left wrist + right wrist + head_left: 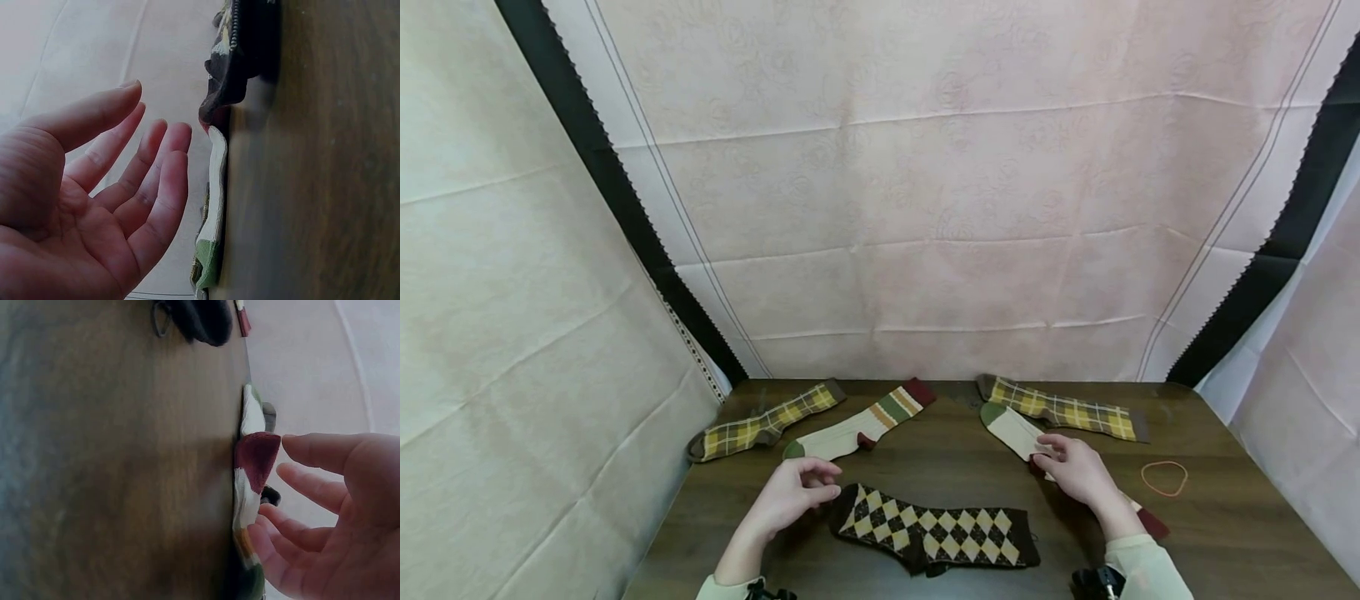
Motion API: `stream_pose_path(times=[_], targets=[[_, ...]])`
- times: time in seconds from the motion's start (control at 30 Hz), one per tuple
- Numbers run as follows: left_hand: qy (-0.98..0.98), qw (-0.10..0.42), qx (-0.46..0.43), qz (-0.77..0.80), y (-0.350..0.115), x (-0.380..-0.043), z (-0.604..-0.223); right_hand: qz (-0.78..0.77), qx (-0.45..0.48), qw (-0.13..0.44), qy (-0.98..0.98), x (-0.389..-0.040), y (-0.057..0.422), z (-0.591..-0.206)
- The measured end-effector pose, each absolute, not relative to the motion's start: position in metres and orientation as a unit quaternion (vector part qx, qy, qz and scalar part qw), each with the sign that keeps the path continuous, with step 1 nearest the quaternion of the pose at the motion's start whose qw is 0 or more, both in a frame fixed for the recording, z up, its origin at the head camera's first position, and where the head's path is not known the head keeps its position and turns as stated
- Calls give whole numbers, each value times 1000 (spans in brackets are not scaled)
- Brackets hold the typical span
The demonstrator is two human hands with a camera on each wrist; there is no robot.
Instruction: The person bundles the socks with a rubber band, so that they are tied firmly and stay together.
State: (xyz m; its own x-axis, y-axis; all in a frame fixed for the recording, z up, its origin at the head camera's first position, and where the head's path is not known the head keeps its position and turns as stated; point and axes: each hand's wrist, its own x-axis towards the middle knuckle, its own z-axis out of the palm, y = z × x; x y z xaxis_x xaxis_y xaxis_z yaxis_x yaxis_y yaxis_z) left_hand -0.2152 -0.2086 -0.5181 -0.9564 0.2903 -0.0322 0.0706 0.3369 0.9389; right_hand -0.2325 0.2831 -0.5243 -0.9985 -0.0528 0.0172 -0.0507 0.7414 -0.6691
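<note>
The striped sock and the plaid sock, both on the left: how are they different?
The striped sock has a green toe; the plaid sock, a dark one. The striped sock lies nearer the left hand than the plaid sock. Both lie on the table, cuffs pointing away.

The 2 plaid socks (767,423) are yellow and dark grey-brown with thin pale lines and grey-brown ends. The 2 cream socks (835,439) have green toes, maroon heels and cuffs, and orange and green stripes. The argyle sock (970,533) is black with cream and yellowish-tan diamonds. The desk (1240,517) is brown wood grain, the rubber band (1165,462) orange-pink, the sleeves (1150,571) pale green.
</note>
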Motion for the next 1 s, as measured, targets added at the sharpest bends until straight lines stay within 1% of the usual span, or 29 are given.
stream_pose_path(times=[0.33, 0.53, 0.8, 1.0], targets=[[811, 101, 109, 566, -207, -214, -517, -345, -66, 1, 936, -230, 278, -528], [808, 106, 122, 566, -204, -215, -517, -348, -91, 4, 933, -229, 271, -530], [804, 116, 152, 563, -181, -220, -515, -370, -145, 37, 917, -237, 264, -537], [806, 124, 175, 552, -157, -232, -512, -369, -188, 60, 908, -241, 254, -536]])
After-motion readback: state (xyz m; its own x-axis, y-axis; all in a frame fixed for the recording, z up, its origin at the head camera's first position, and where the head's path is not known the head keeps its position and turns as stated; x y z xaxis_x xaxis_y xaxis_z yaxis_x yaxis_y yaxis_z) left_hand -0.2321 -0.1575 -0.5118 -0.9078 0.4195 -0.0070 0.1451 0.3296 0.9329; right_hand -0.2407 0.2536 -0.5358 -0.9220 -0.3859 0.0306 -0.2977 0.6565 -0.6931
